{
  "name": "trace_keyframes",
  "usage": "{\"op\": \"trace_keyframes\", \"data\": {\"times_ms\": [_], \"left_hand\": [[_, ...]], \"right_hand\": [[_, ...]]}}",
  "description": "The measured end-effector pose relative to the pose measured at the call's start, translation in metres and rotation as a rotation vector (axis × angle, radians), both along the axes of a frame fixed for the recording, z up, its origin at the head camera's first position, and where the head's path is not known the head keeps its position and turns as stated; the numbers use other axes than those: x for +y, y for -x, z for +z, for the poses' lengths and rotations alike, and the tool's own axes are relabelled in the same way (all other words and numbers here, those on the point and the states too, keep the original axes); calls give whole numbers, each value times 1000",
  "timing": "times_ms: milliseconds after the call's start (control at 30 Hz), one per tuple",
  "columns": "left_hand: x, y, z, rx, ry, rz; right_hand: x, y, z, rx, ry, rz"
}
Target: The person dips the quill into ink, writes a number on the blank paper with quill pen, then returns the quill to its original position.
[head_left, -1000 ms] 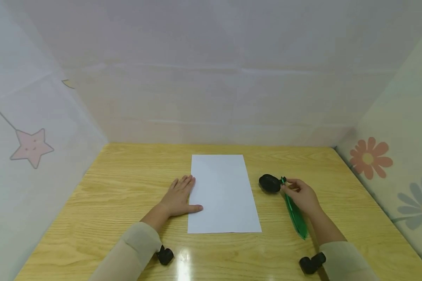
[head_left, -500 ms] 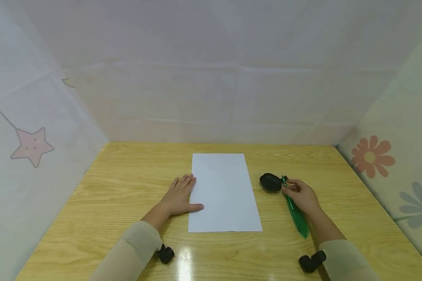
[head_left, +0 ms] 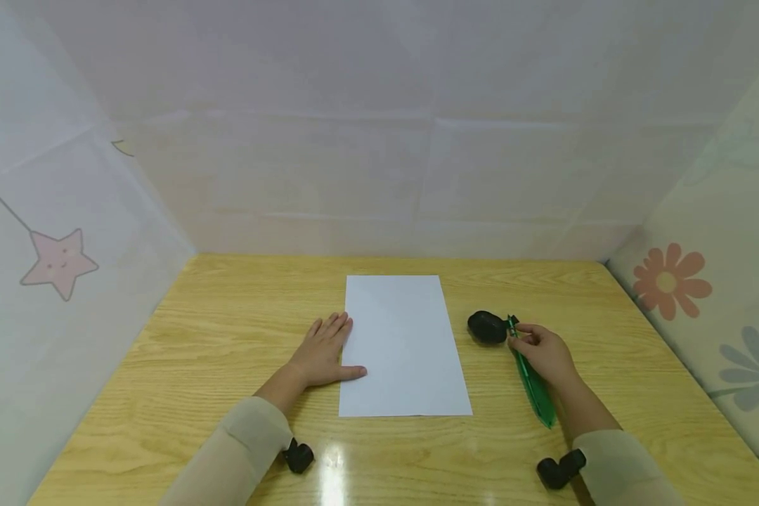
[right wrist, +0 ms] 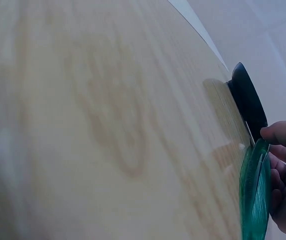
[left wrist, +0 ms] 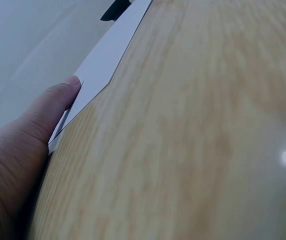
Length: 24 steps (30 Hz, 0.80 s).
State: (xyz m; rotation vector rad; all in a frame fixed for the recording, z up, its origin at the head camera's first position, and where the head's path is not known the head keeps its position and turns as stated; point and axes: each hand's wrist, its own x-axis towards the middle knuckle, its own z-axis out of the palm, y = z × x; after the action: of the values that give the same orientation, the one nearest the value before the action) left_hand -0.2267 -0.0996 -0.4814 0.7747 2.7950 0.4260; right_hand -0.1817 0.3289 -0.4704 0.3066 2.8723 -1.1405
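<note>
A white sheet of paper (head_left: pixel 405 344) lies flat on the wooden table. My left hand (head_left: pixel 319 357) rests palm down at its left edge, fingers straight, with the thumb (left wrist: pixel 58 102) on the paper. To the right of the sheet, my right hand (head_left: pixel 544 351) pinches the upper end of a long, leaf-shaped, shiny green piece (head_left: pixel 534 393) between thumb and fingers. In the right wrist view this green piece (right wrist: pixel 255 195) looks translucent and ribbed. At its top sits a black rounded object (head_left: pixel 487 327); whether the two are joined is hard to tell.
The wooden table (head_left: pixel 228 309) is bounded by pale cloth walls (head_left: pixel 379 176) at the back and sides. A pink star (head_left: pixel 59 264) is printed on the left wall and flowers (head_left: pixel 670 281) on the right. Black wrist cameras (head_left: pixel 299 457) hang below both cuffs.
Both hands keep their places, and the paper, black object and green piece lie where they were. The whole view has shifted very slightly.
</note>
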Motion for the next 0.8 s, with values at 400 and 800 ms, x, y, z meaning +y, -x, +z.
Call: {"op": "trace_keyframes", "data": {"times_ms": [400,800], "left_hand": [[-1,0,-2,5,-11,-11],[0,-1,-1,4,11,5]], "right_hand": [[-2,-3,7,-1,69,-27],[-5,-2,15,24,129,-50]]}}
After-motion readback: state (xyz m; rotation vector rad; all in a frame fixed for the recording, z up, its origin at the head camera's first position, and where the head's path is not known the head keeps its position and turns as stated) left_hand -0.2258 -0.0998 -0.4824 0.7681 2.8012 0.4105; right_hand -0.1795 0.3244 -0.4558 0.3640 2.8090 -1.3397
